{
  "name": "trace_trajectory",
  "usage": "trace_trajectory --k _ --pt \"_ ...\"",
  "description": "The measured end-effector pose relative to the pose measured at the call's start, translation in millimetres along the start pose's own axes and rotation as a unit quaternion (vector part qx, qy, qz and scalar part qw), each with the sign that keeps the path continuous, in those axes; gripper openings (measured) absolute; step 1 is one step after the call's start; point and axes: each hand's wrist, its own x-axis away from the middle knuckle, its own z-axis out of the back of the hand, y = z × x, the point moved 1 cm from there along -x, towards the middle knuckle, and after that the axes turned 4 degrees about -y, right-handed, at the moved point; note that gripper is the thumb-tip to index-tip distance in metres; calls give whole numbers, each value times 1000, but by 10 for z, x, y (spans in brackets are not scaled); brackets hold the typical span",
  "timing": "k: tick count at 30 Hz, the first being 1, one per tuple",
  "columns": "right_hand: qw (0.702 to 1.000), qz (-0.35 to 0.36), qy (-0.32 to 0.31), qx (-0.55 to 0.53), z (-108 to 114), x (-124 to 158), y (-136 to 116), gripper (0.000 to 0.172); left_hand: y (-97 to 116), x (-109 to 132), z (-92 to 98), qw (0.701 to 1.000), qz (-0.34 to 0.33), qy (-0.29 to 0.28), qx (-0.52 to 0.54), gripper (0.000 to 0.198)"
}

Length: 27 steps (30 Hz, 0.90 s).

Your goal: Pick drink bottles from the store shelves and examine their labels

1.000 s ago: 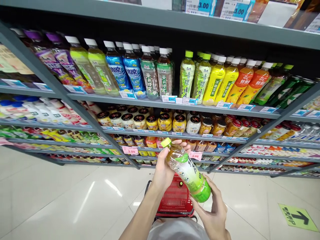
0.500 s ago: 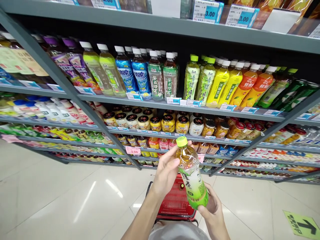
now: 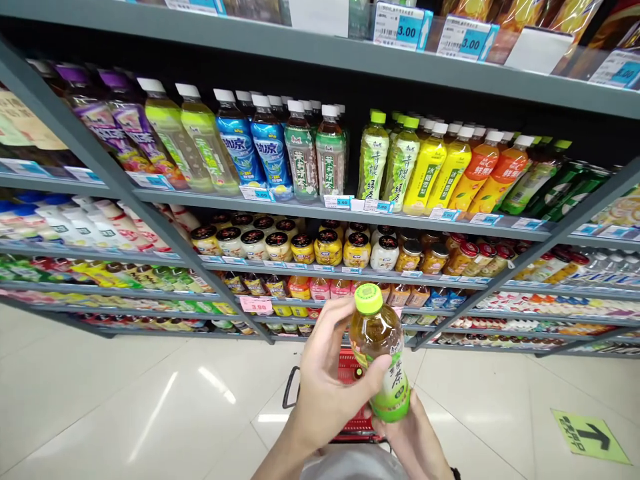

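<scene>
A green tea bottle [image 3: 385,333] with a lime-green cap is in front of me, its top leaning slightly to the left. My left hand [image 3: 333,373] is wrapped around its left side, the thumb lying across the label. Under the bottle's base my right hand [image 3: 407,427] supports it from below and the right; part of its fingers is hidden behind the bottle. Below both hands is a red shopping basket [image 3: 350,363] with a black handle, largely covered by my arms and the bottle.
A grey shelf unit [image 3: 320,50] spans the view, with drink bottles [image 3: 375,157] on one level and jars [image 3: 329,247] beneath. Blue price tags line the edges. A yellow-green floor sign [image 3: 590,435] with a black arrow lies on the tiles at right.
The bottle has turned and become more upright. My left hand has gone from touching its neck to gripping its side, thumb over the label. The view has shifted slightly.
</scene>
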Motion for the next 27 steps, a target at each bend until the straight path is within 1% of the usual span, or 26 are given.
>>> trace_trajectory --k 2,4,8,14,16,19,22,24,27 --pt "1000 -13 1 -23 8 -16 26 63 7 35 -12 998 -23 6 -53 68" --pt "999 -25 -7 -40 35 -29 55 63 -5 70 -16 996 -40 4 -83 72" --pt "998 -32 -25 -54 83 -41 114 62 -35 113 -30 994 -48 3 -97 75" --pt "995 -78 -8 -56 102 -28 165 71 -22 41 -74 990 -97 -3 -105 70" --pt "995 -85 -17 -42 110 -12 164 72 -38 24 -91 992 -87 5 -86 69" --pt "993 -110 -40 -29 109 13 175 76 -107 32 -119 997 -44 15 -57 72" --pt "989 -123 -71 -51 100 26 212 88 -205 55 -131 999 3 3 -42 75" --pt "986 -132 -88 -55 116 35 256 95 -266 60 -118 999 19 -5 -36 75" --pt "974 -178 -122 -67 188 61 348 102 -330 44 -81 999 34 -27 -21 76"
